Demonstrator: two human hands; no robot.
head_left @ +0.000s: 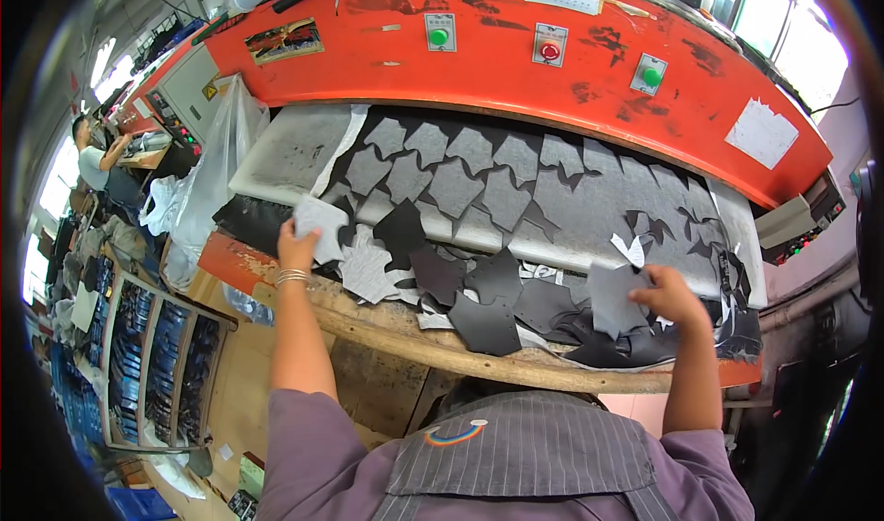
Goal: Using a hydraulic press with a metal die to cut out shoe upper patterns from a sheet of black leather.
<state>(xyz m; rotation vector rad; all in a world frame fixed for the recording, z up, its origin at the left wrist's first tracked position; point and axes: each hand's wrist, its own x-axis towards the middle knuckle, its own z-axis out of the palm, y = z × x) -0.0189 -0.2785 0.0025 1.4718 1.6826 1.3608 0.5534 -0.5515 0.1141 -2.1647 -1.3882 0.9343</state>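
The left hand (296,242) grips a grey cut piece (319,224) at the tabletop's (387,323) left edge; the right hand (669,297) pinches another grey piece (611,300) — both before an orange press (497,70) in a crowded workshop.

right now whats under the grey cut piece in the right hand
The grey cut piece in the right hand lies over a heap of dark cut pieces at the bench's front edge. What lies directly beneath it is covered.
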